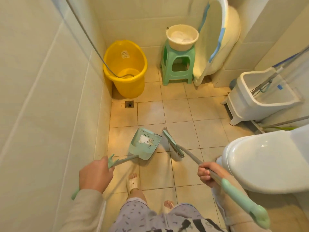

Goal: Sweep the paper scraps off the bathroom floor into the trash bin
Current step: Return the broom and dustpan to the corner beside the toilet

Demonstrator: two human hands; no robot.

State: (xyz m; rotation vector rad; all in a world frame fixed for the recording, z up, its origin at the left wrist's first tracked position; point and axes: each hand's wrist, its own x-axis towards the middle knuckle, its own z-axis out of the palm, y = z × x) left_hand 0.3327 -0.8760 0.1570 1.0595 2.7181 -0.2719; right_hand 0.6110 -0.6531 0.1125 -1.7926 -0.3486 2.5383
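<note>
The bathroom floor [175, 111] runs pale and tiled from the near feet to the far wall, and no loose scraps show on it. At the right sits the toilet [267, 158]; at far left stands a yellow bucket [125, 69], and no obvious trash bin is in sight. Near the middle, the green dustpan [144, 143] rests on the tiles, with a white paper scrap [144, 139] and some dark crumbs lying inside it. Just right of the pan, the broom [173, 144] is tilted, its bristles close to the pan's edge but apart from it.

Gathering looks finished, so the step in hand is likely the carry. The next move calls for keeping the pan level while lifting it, then finding the bin and tipping the load in.

The left hand [95, 176] has its fingers wrapped tight around the dustpan's long handle. The right hand [209, 173] is curled closed around the broom's shaft, just above its green grip.
</note>
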